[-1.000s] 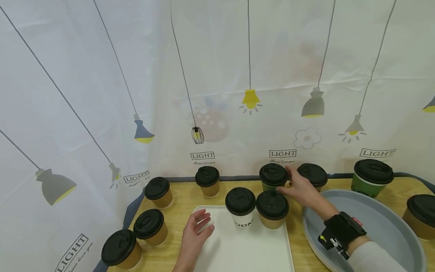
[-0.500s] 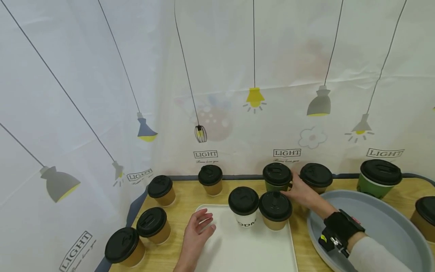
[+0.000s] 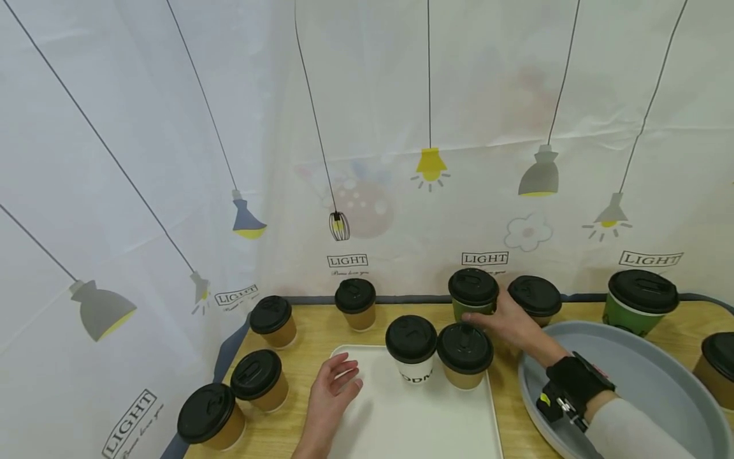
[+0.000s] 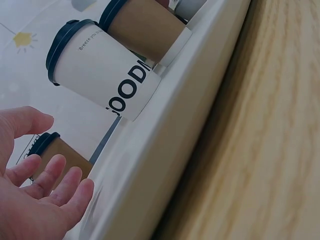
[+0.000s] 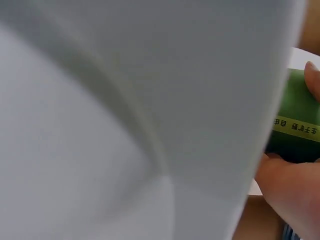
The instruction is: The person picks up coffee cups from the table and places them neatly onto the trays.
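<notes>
Green cup (image 3: 473, 293) rises slightly behind white tray (image 3: 418, 421), gripped by R hand (image 3: 506, 319), so lift's prob underway; L hand (image 3: 334, 387) loose, empty.

Head view: the framed word "LIGHT" appears five times on the backdrop (image 3: 373, 95), three across centre and right, two at left; script beneath is unclear. Left wrist view, upper left: the white cup (image 4: 97, 67) bears "OODM", partly turned away, and smaller "Breeze you". Right wrist view, right edge: the green cup (image 5: 294, 104) carries inverted Chinese characters, not reliably legible.
</notes>
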Demonstrator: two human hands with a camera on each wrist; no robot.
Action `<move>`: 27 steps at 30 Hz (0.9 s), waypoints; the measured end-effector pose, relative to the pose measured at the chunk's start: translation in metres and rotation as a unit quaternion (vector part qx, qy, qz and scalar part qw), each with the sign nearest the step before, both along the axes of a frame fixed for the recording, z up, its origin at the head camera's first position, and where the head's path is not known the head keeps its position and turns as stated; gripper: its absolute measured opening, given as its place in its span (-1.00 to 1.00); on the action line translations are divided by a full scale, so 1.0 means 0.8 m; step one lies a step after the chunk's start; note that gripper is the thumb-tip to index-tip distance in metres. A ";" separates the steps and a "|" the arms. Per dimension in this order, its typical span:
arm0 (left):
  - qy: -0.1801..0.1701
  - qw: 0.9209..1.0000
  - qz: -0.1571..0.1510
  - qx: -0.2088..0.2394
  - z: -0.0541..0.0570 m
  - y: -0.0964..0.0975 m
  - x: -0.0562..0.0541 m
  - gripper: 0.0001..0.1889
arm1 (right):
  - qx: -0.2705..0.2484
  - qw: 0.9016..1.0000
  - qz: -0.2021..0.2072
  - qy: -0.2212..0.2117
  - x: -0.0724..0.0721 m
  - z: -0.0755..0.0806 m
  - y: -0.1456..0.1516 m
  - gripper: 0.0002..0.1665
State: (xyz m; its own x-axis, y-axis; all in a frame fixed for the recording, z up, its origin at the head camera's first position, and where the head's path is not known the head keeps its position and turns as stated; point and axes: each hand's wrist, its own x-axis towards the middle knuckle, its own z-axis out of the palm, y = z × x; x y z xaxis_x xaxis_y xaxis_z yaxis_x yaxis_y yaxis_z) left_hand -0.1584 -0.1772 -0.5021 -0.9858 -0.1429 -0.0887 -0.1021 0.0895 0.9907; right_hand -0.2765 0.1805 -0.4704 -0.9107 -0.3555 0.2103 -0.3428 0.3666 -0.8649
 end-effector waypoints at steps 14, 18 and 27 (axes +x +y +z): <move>-0.019 1.000 0.013 0.003 0.001 0.004 -0.002 -0.39 | 0.049 0.991 -0.118 0.035 0.028 0.049 0.008 0.00; -0.018 1.000 0.009 0.000 0.005 0.007 -0.004 -0.42 | 0.039 0.988 -0.142 0.050 0.039 0.067 0.013 0.05; -0.019 1.000 0.007 -0.010 0.010 0.009 -0.003 -0.44 | 0.002 0.981 -0.173 0.083 0.077 0.089 0.021 0.09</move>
